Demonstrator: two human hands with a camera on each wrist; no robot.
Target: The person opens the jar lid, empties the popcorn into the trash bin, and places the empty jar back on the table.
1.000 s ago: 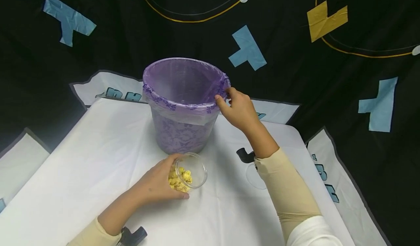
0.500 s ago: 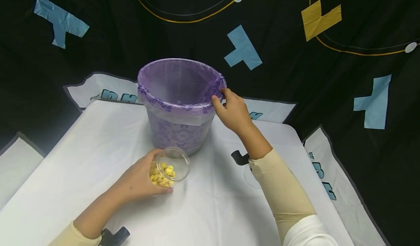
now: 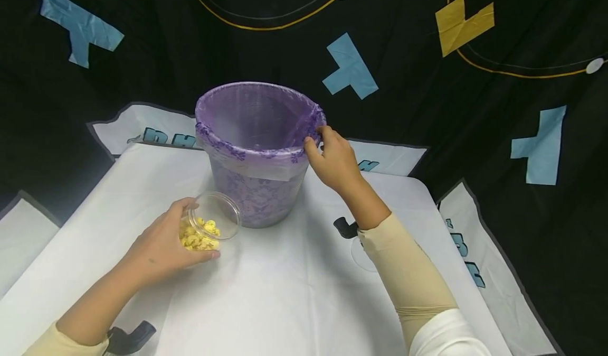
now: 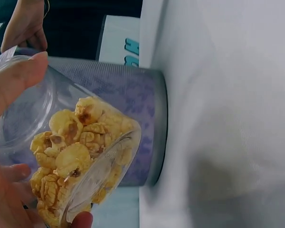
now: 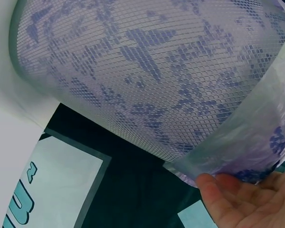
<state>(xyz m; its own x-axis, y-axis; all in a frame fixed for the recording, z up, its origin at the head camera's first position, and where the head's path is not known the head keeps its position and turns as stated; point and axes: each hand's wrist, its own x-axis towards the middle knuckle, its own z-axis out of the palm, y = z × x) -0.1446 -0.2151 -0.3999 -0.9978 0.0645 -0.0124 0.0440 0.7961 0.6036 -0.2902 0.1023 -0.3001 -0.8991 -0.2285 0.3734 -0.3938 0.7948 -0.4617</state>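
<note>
My left hand (image 3: 159, 245) grips a clear plastic cup (image 3: 227, 213), tilted with its mouth toward the trash can. Yellow caramel-coated popcorn (image 4: 72, 159) sits in its bottom half, large in the left wrist view. A purple floral mesh trash can (image 3: 258, 200) stands upright behind it on the table, a thin plastic liner (image 3: 273, 171) folded over its rim. At the can's right side my right hand (image 3: 336, 160) pinches the lined rim, thumb outside. In the right wrist view the fingertips (image 5: 205, 183) are at the liner's edge.
A clear round lid (image 3: 355, 261) lies on the white-covered table (image 3: 266, 303), partly behind my right forearm. A black curtain (image 3: 285, 55) with blue and yellow patches hangs behind the table.
My left hand has moved left and slightly up with the cup of popcorn, away from the front of the can. The right hand keeps its hold on the rim. The view has shifted slightly.
</note>
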